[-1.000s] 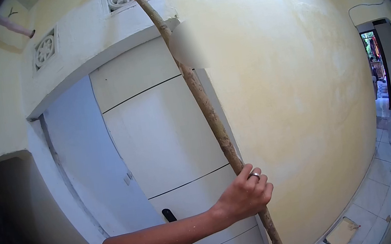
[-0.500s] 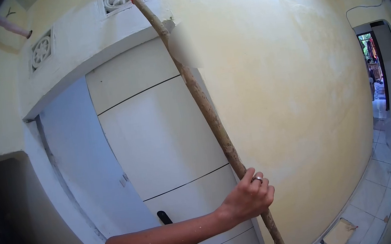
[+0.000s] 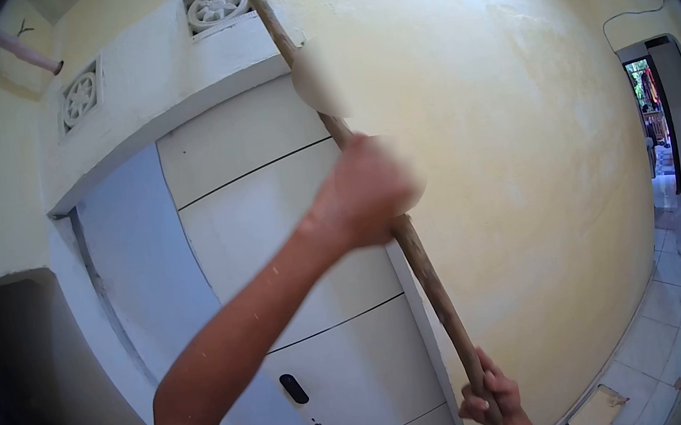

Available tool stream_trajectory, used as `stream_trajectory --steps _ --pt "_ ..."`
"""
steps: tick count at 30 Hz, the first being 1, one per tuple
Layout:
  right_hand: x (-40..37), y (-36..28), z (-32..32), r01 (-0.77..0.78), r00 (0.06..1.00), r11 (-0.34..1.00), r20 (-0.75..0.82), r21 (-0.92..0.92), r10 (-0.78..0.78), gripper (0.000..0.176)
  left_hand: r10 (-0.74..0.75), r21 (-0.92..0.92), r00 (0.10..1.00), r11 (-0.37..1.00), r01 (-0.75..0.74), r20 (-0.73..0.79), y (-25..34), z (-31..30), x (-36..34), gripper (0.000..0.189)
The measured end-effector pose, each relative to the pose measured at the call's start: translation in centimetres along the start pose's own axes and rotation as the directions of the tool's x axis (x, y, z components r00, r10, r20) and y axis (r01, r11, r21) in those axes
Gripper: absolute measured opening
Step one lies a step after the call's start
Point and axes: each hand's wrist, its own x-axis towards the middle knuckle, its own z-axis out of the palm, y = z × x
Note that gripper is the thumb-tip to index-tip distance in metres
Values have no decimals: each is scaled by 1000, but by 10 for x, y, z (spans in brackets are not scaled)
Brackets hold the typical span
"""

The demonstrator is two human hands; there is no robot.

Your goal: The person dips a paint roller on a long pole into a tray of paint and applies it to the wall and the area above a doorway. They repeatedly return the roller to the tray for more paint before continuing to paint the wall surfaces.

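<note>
A long, slightly crooked wooden pole (image 3: 429,274) rises at a slant through the middle of the view, and its top end runs out of the picture. My left hand (image 3: 365,192), partly blurred, is closed round the pole about halfway up, with the arm reaching in from the lower left. Lower down, my right hand (image 3: 496,390) wraps its fingers round the pole near its bottom end. Behind the pole is a pale panelled door (image 3: 303,251) with a black handle plate (image 3: 293,388).
The yellow wall (image 3: 514,174) stands right of the door. Above the doorway are white patterned vent blocks (image 3: 218,6). A pipe (image 3: 23,52) juts out at upper left. A tiled floor (image 3: 655,318) runs along the right, with a pale rectangular piece (image 3: 596,412) on it.
My left hand has moved up the pole. More of my right hand has come into view below. The pole's red tip, seen earlier by the vent, has passed beyond the top edge.
</note>
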Motion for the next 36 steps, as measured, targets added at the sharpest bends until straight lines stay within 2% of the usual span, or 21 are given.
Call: stream_trajectory --steps 5,7,9,10,13,15,17,19,23,25,26,27,29,33,36 --pt "77 -13 54 22 998 999 55 -32 -21 57 -43 117 997 992 35 62 -65 -23 24 24" --pt "103 -23 66 13 980 994 200 -111 10 57 -64 160 994 986 49 90 -84 -34 36 29" --pt "125 -31 87 35 984 991 176 -130 -12 57 -189 206 976 965 164 108 -102 -44 48 32" --pt "137 -35 98 59 987 987 156 -149 -35 57 -181 217 976 964 152 121 -112 -49 56 32" --pt "164 -47 118 53 962 984 275 -170 -4 54 -254 310 964 925 218 82 -136 -53 64 33" --pt "176 -49 127 56 959 983 284 -176 -4 53 -265 331 964 911 245 18 -151 -55 68 27" --pt "177 -49 128 63 957 982 291 -176 -9 53 -253 349 966 911 220 52 -159 -54 68 21" --pt "177 -50 126 55 977 980 213 -191 -13 54 -243 345 968 915 209 59 -151 -53 70 17" --pt "149 -58 91 73 979 986 201 -148 -42 55 -265 354 956 913 205 129 -114 -36 70 13" --pt "125 -57 74 53 994 980 99 -189 -35 58 -244 405 954 901 157 173 -88 -27 67 15" --pt "110 -54 61 40 997 984 75 -175 -27 60 -183 376 969 920 109 168 -76 -20 62 10" --pt "93 -50 46 29 999 987 49 -161 -21 62 -119 344 980 937 57 161 -63 -13 57 7" --pt "58 -41 16 15 999 989 -29 -147 -19 64 -54 274 991 961 18 121 -30 4 44 13" --pt "-21 -15 -41 0 991 998 -131 -62 -8 59 83 141 997 986 -83 8 32 34 15 17" --pt "-78 5 -64 -18 985 1000 -174 15 21 58 115 77 991 991 -110 -63 75 44 -4 20"
